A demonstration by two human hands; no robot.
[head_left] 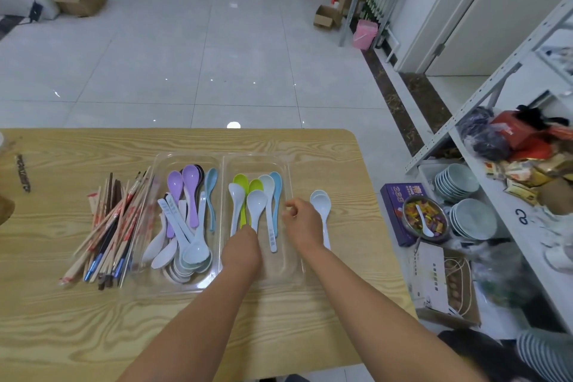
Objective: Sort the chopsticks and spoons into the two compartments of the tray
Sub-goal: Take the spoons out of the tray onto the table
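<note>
A clear two-compartment tray (280,273) lies on the wooden table. Its left compartment holds a heap of purple, white and blue spoons (186,226). The right compartment holds several white, green and blue spoons (257,195). My left hand (242,246) is curled down over the handle ends of those right-compartment spoons. My right hand (302,222) hovers at the tray's right rim, fingers curled, with nothing visible in them. Two stacked white spoons (321,203) lie on the table just right of it. A pile of chopsticks (114,226) lies left of the tray.
The table's right edge runs close to the white spoons. Beyond it on the floor stand a purple box (393,211), a metal bowl of sweets (424,220), stacked plates (474,219) and a shelf. A dark stick (23,172) lies at far left.
</note>
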